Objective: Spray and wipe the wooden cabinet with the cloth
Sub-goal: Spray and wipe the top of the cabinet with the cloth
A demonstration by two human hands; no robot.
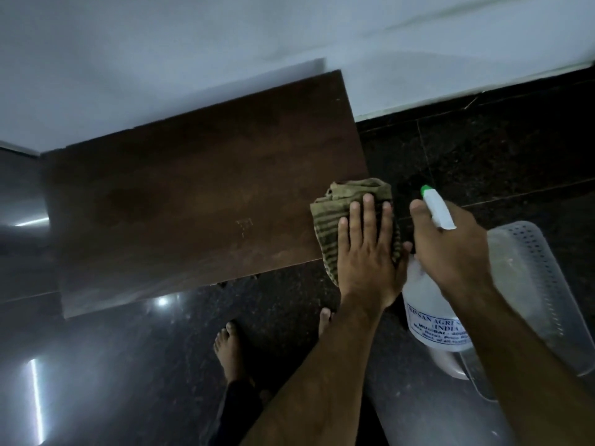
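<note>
The dark brown top of the wooden cabinet (pixel 193 194) runs from the left to the middle, against a white wall. A crumpled olive striped cloth (pixel 335 204) lies on its right front corner, partly hanging past the edge. My left hand (pixel 367 249) presses flat on the cloth with straight fingers. My right hand (pixel 454 249) grips a clear spray bottle (pixel 428 310) with a white head and green nozzle (pixel 436 207), held just right of the cabinet, nozzle pointing away towards the wall.
A translucent perforated plastic basket (pixel 528 284) stands on the dark polished floor (pixel 483 149) under my right arm. My bare feet (pixel 228 352) are on the floor in front of the cabinet. A grey glossy surface (pixel 19 201) adjoins the cabinet's left end.
</note>
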